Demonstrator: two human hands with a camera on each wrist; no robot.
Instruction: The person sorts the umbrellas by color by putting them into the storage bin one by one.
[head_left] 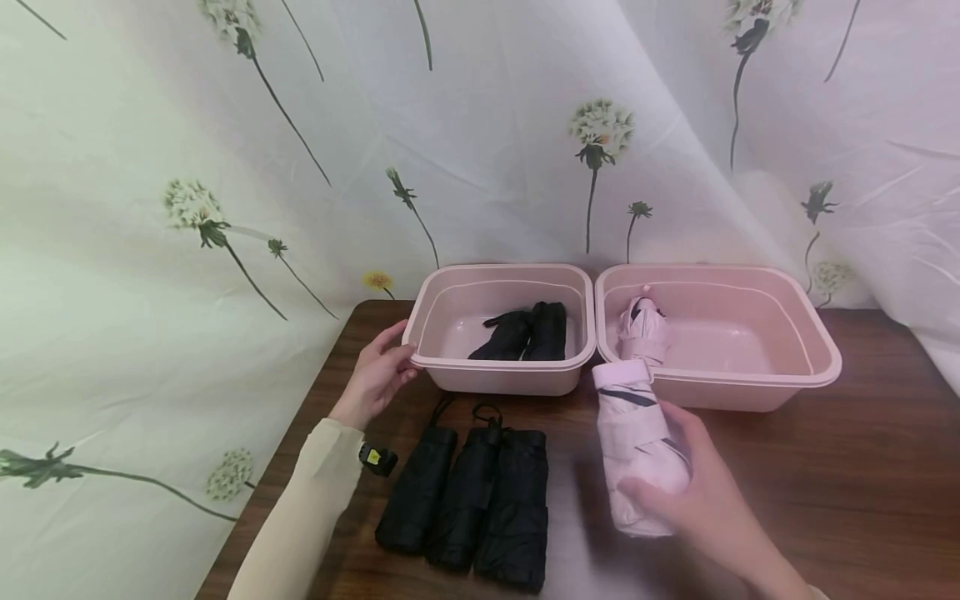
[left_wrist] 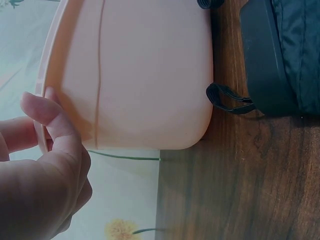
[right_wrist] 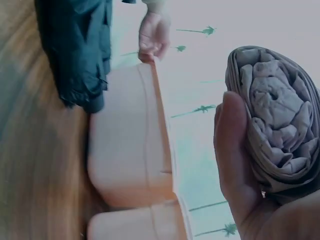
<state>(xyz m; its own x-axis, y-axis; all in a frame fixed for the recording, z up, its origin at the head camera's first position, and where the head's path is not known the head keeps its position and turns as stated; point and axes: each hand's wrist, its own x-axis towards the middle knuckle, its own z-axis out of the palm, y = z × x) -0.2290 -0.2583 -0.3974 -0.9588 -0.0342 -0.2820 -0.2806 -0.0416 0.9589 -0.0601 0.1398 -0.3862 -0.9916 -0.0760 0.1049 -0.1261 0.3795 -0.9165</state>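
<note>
My left hand point(head_left: 377, 377) pinches the left end of the rim of a pink plastic bin point(head_left: 502, 381), thumb and fingers on either side of the edge. Two black folded umbrellas point(head_left: 546, 333) lie inside that bin. In my right hand point(head_left: 705, 479) I hold a pale pink folded umbrella point(head_left: 633, 429), tilted in front of the second pink bin point(head_left: 738, 393). Another pink umbrella point(head_left: 642, 329) rests in that second bin, at its left end. The right wrist view shows the bundled fabric end of the held umbrella point(right_wrist: 275, 105), with my thumb along its side.
Three black folded umbrellas point(head_left: 468, 496) lie side by side on the dark wooden table point(head_left: 885, 467), in front of the left bin. Both bins stand end to end at the back, against a white dandelion-print cloth point(head_left: 495, 142). A small black device point(head_left: 378, 458) is on my left wrist.
</note>
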